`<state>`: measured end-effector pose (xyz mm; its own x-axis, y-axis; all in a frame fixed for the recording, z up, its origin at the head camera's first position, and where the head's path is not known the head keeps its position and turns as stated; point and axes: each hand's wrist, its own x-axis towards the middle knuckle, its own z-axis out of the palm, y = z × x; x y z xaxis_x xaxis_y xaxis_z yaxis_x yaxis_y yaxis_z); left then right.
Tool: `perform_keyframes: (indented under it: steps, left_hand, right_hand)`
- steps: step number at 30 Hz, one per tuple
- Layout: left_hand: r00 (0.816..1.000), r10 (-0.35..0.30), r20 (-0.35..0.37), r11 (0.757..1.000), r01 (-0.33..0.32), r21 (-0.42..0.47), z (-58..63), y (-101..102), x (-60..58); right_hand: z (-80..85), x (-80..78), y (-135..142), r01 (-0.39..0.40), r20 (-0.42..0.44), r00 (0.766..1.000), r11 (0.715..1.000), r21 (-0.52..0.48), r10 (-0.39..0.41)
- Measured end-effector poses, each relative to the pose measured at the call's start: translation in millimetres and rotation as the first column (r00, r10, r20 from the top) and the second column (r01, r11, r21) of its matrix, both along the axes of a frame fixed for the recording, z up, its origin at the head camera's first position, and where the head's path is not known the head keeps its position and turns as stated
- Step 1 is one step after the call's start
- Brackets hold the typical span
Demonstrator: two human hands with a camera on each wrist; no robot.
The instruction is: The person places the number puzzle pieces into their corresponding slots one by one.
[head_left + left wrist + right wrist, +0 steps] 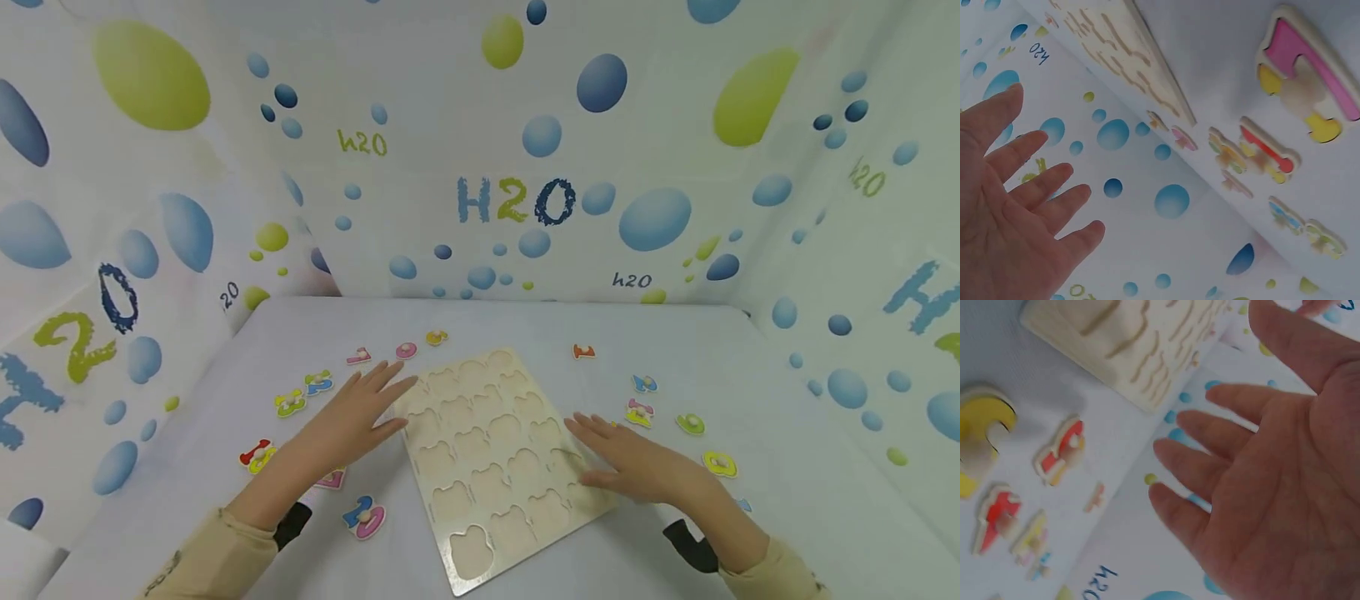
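A pale wooden puzzle board [517,533] with several rows of cut-out recesses lies at a slant on the white table. My left hand [363,412] hovers over its left edge, palm down, fingers straight. On the other side, my right hand [633,462] is held above the board's right edge, likewise with fingers extended. Neither hand holds anything. The left wrist view shows the left palm [1016,219] with spread fingers; in the right wrist view the right palm [1279,481] is bare too.
Knobbed puzzle pieces lie scattered on both sides: a blue and pink one [365,517] at the near left, a red and yellow one [257,456] farther left, a yellow one [720,464] at the right and a red one [583,352] beyond the board. A patterned curtain [420,225] surrounds the table.
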<state>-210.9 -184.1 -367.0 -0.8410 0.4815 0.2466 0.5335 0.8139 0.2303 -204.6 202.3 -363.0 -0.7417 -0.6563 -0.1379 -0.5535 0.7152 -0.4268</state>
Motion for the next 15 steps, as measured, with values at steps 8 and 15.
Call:
perform_keyframes:
  steps: [8,15]
  left_hand:
    - [0.997,0.006,0.071,1.0,-0.007,0.009,-20.7,-14,17.4]
    - [0.968,0.097,0.232,0.995,-0.103,0.014,-24.4,-14,34.4]
  right_hand:
    - [-17.4,-7.7,2,0.041,0.091,0.995,0.999,-0.011,-0.039]
    - [-27.6,-7.6,6,0.031,0.076,0.997,1.0,-0.007,-0.03]
